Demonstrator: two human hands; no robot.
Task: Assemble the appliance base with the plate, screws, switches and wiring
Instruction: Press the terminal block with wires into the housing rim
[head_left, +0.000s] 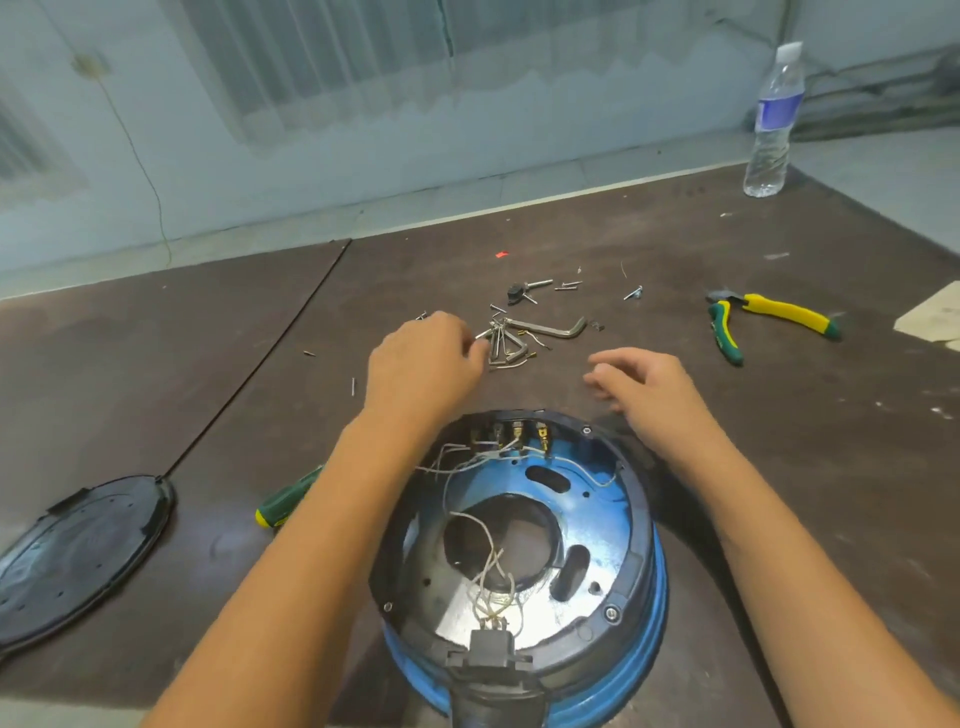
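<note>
The base (641, 587) sits on the table (779, 467) right in front of me, open side up, its blue plate (587, 499) bare. The switches (519, 434) stand in a row at the far rim, and loose white wires (488, 566) trail across the middle. Just beyond lies a heap of screws (514, 338) and a hex key (558, 331). My left hand (423, 364) curls over the heap's near edge with a silver tip at the fingertips; I cannot tell if I hold it. My right hand (644, 395) hovers slack and released, past the rim. Pliers (769, 317) lie to the right, a screwdriver (288, 499) and black cover (78, 551) to the left, a bottle (771, 124) far off.
</note>
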